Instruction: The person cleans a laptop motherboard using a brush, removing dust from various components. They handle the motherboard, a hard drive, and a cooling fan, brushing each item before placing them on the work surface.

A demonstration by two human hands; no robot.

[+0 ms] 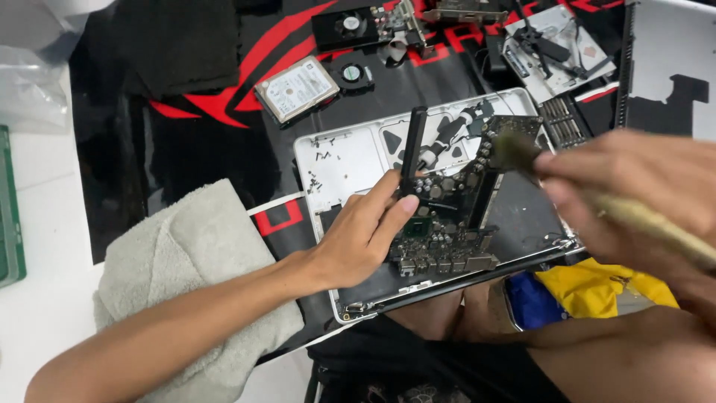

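An opened silver laptop shell [350, 160] lies in front of me with a dark circuit board [447, 216] tilted up inside it. My left hand [362, 235] rests on the board's left edge, fingers pressing it and steadying it. My right hand [634, 186] is blurred and grips a wooden-handled brush [641, 220], whose dark bristle head [514, 149] touches the upper right part of the board. A black bar [412, 145] stands up just above my left fingertips. Small screws [317, 168] lie loose on the shell's left area.
A grey towel [194, 261] lies left of the laptop. A hard drive [297, 88], a small fan [352, 75], a graphics card [358, 26] and other parts [556, 45] sit on the black and red mat behind. Yellow and blue cloth [589, 287] is at lower right.
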